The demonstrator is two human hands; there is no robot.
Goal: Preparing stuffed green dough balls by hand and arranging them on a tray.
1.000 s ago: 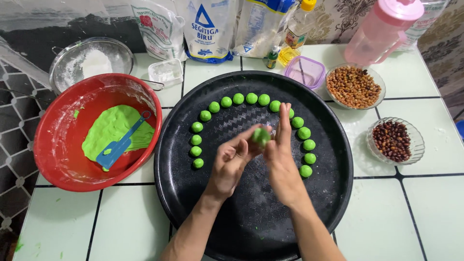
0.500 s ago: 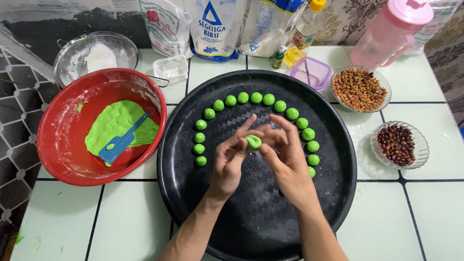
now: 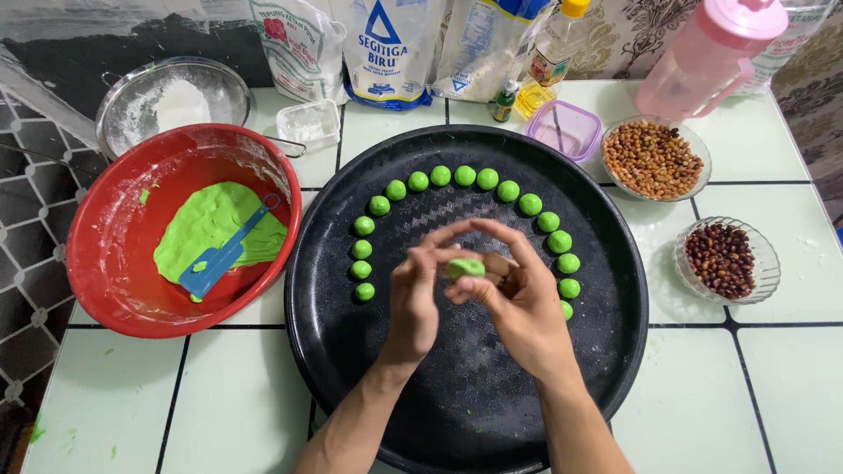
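Observation:
Both hands meet over the middle of a round black tray (image 3: 351, 386). My left hand (image 3: 413, 303) and my right hand (image 3: 518, 303) pinch one small piece of green dough (image 3: 465, 267) between their fingertips. Several green dough balls (image 3: 464, 175) lie in an arc along the tray's far half. A red bowl (image 3: 105, 281) left of the tray holds a flat mass of green dough (image 3: 206, 219) with a blue spatula (image 3: 224, 254) lying on it.
A glass bowl of light brown peanuts (image 3: 654, 158) and a smaller bowl of dark red beans (image 3: 722, 259) stand right of the tray. Behind are flour bags (image 3: 386, 48), a sieve with white flour (image 3: 171, 101), a purple-lidded box (image 3: 564, 130), an oil bottle (image 3: 549, 53) and a pink jug (image 3: 711, 53).
The hands have drawn slightly toward me over the tray while working the dough piece, which now looks flatter between the fingertips. The camera view shifted a little.

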